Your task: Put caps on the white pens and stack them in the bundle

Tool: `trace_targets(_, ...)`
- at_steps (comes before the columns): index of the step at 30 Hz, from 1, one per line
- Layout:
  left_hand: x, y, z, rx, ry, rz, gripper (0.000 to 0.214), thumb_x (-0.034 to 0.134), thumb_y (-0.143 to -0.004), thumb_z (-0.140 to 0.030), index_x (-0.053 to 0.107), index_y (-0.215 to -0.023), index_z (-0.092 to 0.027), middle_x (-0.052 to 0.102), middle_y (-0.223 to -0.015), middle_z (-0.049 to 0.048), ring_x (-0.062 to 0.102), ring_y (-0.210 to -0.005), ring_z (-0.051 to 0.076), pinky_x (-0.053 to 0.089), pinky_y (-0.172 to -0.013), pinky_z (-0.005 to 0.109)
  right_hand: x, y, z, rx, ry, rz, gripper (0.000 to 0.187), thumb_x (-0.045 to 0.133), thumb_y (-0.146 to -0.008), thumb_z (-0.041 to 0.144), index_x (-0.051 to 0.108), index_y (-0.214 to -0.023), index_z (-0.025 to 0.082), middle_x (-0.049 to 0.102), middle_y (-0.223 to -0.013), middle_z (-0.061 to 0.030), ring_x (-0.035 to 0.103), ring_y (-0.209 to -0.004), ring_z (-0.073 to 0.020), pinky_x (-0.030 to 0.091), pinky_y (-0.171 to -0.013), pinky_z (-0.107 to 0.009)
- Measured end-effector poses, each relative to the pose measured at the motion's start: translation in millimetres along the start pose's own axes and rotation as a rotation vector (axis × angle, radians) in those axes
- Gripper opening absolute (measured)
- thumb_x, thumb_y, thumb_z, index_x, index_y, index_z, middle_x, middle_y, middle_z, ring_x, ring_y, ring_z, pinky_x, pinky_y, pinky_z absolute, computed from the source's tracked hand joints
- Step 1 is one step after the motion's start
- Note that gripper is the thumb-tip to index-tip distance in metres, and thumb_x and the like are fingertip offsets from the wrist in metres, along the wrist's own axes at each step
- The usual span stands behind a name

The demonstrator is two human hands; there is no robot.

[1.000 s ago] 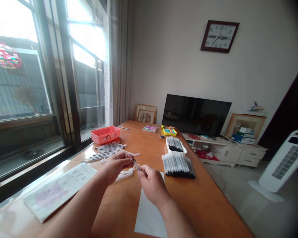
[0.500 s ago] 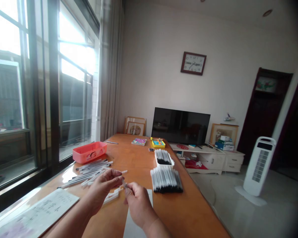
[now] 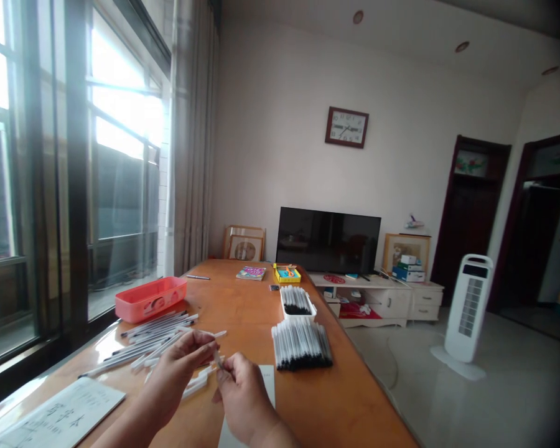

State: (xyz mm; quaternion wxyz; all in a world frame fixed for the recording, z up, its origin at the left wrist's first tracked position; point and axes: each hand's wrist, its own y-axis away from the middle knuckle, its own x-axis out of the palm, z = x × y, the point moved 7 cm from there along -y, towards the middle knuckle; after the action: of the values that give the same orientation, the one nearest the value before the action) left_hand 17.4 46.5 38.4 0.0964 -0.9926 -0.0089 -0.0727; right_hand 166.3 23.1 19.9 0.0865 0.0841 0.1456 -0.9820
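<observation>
Over the table, my left hand [image 3: 186, 358] and my right hand [image 3: 245, 392] meet with fingertips pinched on a slim whitish pen part [image 3: 218, 359]. Its ends are mostly hidden by the fingers. Short white pen pieces [image 3: 196, 384] lie just beneath and between the hands. To the left, loose pen barrels and refills [image 3: 156, 336] are strewn in a rough heap. A sheet of white paper [image 3: 267, 379] is partly covered by my right hand. Right of it sits a neat row of clear pens with black ends [image 3: 302, 345].
Behind the row, a white container [image 3: 310, 314] holds more pens. A red plastic box [image 3: 152, 302] stands by the window. A notebook [image 3: 56, 410] lies at the near left. Farther back are a magazine [image 3: 251, 273] and a yellow box [image 3: 287, 274]. The wooden table's [image 3: 354, 386] right edge drops to the floor.
The view has turned slightly right and up, so the scene sits further left. Both hands keep the same pinch on the pen part.
</observation>
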Motion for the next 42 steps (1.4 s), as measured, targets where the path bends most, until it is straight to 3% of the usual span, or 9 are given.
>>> trace_targets(3,1.6,2.4,-4.6,-0.006,0.010,0.006,0.030,0.083,-0.074,-0.042,0.069,-0.086,-0.017,0.068,-0.086,0.0042,0.063,-0.085,0.021,0.050,-0.081,0.032,12.5,-2.6,-10.0,0.123,-0.259,0.095,0.028,0.058,-0.095,0.044,0.063,-0.093,0.017,0.063,-0.062,-0.0015,0.054,-0.055,-0.0145,0.041,-0.059,-0.025)
trace_targets(5,1.9,3.8,-5.8,-0.015,0.036,0.003,0.031,0.082,-0.076,-0.044,0.069,-0.085,-0.017,0.068,-0.083,0.0036,0.063,-0.082,0.019,0.050,-0.078,0.030,14.6,-3.9,-12.2,0.125,-0.289,0.087,0.033,0.058,-0.094,0.049,0.064,-0.095,0.016,0.063,-0.062,-0.0017,0.052,-0.054,-0.0139,0.040,-0.058,-0.025)
trace_targets(11,-0.1,4.8,-0.8,-0.086,0.213,-0.016,0.028,0.083,-0.077,-0.040,0.070,-0.084,-0.017,0.070,-0.083,0.0032,0.061,-0.072,0.014,0.050,-0.070,0.024,5.4,-0.1,4.7,-0.089,0.057,-0.042,0.032,0.052,-0.099,0.048,0.068,-0.095,0.021,0.070,-0.073,-0.0044,0.062,-0.069,-0.0198,0.041,-0.064,-0.027)
trace_targets(16,3.9,5.4,8.1,-0.211,0.336,-0.014,0.027,0.087,-0.073,-0.035,0.071,-0.085,-0.017,0.072,-0.084,0.0038,0.065,-0.073,0.013,0.053,-0.069,0.024,5.0,1.1,7.2,-0.113,0.097,-0.068,0.031,0.049,-0.100,0.047,0.069,-0.098,0.023,0.069,-0.075,-0.0046,0.061,-0.068,-0.0202,0.038,-0.061,-0.028)
trace_targets(23,3.8,5.5,2.8,-0.150,0.301,0.039,0.023,0.082,-0.081,-0.036,0.074,-0.086,-0.015,0.075,-0.094,0.0084,0.067,-0.083,0.016,0.054,-0.079,0.026,18.9,0.2,-8.2,0.144,-0.453,0.100,0.033,0.059,-0.094,0.049,0.065,-0.092,0.016,0.059,-0.062,0.0003,0.046,-0.055,-0.0111,0.035,-0.057,-0.022)
trace_targets(29,7.9,7.4,5.7,-0.134,0.335,0.109,0.025,0.078,-0.083,-0.036,0.075,-0.094,-0.014,0.075,-0.097,0.0117,0.064,-0.073,0.015,0.049,-0.063,0.025,25.9,5.8,-12.7,0.316,-0.717,0.190,0.046,0.068,-0.085,0.058,0.065,-0.092,0.013,0.063,-0.062,-0.0029,0.045,-0.048,-0.0085,0.032,-0.051,-0.021)
trace_targets(35,4.6,5.0,14.6,-0.103,0.290,0.046,0.025,0.078,-0.083,-0.039,0.073,-0.087,-0.015,0.075,-0.091,0.0100,0.069,-0.079,0.018,0.051,-0.077,0.029,22.0,3.7,-17.1,0.232,-0.470,0.103,0.045,0.064,-0.090,0.059,0.062,-0.102,0.016,0.070,-0.072,-0.0054,0.058,-0.058,-0.0130,0.043,-0.059,-0.024)
trace_targets(38,3.6,4.6,16.7,-0.101,0.265,0.027,0.025,0.079,-0.082,-0.039,0.072,-0.082,-0.014,0.076,-0.090,0.0108,0.069,-0.079,0.019,0.051,-0.079,0.031,17.0,2.2,-18.6,0.173,-0.333,0.053,0.037,0.070,-0.086,0.053,0.061,-0.094,0.017,0.069,-0.074,-0.0041,0.060,-0.065,-0.0155,0.045,-0.062,-0.026)
trace_targets(42,6.9,7.1,14.1,-0.126,0.280,0.069,0.025,0.079,-0.082,-0.037,0.075,-0.088,-0.013,0.077,-0.097,0.0144,0.071,-0.084,0.021,0.051,-0.080,0.031,12.9,2.8,-20.3,0.187,-0.295,0.065,0.034,0.062,-0.092,0.051,0.064,-0.086,0.017,0.065,-0.069,-0.0023,0.055,-0.063,-0.0146,0.042,-0.063,-0.026)
